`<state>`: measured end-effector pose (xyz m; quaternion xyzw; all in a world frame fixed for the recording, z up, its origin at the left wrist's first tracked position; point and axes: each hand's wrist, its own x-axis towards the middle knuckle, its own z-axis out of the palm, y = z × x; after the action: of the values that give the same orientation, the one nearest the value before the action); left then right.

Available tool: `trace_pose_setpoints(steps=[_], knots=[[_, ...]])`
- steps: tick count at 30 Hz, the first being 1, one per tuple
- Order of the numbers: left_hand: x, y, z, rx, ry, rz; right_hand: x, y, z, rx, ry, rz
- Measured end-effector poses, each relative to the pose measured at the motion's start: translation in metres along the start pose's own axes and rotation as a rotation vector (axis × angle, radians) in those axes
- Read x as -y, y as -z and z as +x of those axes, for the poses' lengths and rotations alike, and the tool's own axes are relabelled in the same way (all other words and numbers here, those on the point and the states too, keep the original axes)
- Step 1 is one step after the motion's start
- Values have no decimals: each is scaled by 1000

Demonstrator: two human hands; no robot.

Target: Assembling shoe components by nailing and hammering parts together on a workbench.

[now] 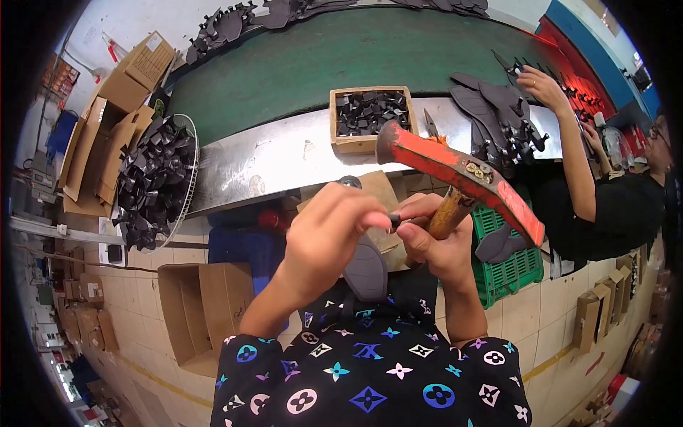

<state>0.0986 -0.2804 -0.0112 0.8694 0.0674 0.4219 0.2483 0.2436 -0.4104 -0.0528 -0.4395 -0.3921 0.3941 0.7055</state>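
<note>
My right hand (445,245) is closed round the wooden handle of a hammer (455,167), whose worn red head rises above my fingers. With its thumb and finger tips it also touches a small black piece (395,220). My left hand (320,231), closed in a pinch, meets the same piece from the left; its exact shape is partly hidden by my fingers. Below the hands lies a dark grey shoe sole (366,269) over my lap, its upper end hidden behind my left hand. A tan board or pad (384,186) shows behind the hands.
A wooden box (356,146) of small black pieces stands on the metal bench edge (249,164), beside a green belt (284,64). Black heels fill a wire basket (191,167) at left. Soles (491,107), a green crate (509,277) and a co-worker (590,185) are at right.
</note>
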Motion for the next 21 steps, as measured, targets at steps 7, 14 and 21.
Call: trace_pose_setpoints(steps=[7,14,21], knots=[[-3,-31,-36,-173,851,-961,-21,-21,11,-98,160,-48],[7,-44,-58,-252,771,-721,-29,-24,8,-131,36,-113],[60,-49,-72,-121,611,-25,-56,-11,11,-258,-92,-309]])
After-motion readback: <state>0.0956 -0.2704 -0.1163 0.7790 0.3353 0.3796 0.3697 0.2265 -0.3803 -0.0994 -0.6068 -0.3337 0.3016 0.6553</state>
